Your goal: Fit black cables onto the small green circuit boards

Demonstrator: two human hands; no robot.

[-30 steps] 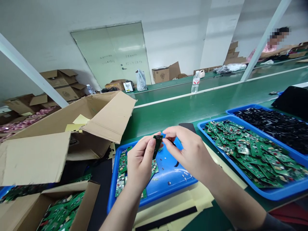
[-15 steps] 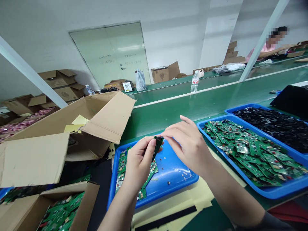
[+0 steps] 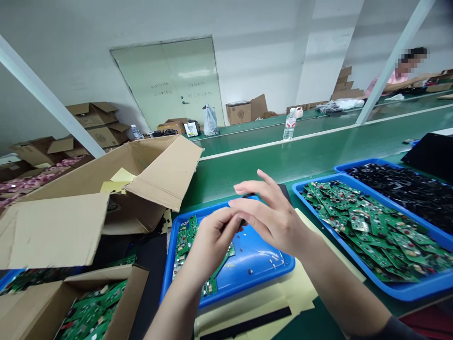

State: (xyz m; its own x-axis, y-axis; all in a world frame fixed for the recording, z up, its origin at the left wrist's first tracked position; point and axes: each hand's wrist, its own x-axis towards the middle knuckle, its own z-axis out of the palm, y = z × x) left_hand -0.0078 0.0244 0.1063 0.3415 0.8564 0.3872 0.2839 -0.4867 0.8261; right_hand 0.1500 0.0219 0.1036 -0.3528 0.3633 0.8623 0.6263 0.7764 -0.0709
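Watching remotely, I have my left hand [image 3: 211, 236] pinching a mostly hidden piece, probably a circuit board [image 3: 243, 222], over the blue tray [image 3: 262, 252], presumably steadying it for my right hand [image 3: 281, 219], whose fingertip grip I cannot tell.

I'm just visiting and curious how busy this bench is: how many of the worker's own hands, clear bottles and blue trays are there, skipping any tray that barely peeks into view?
Hands: 2 (left hand, right hand)
Clear bottles: 2 (front bottle, back-left bottle)
Blue trays: 3 (tray below the hands, green-board tray, black-parts tray)
Total: 7
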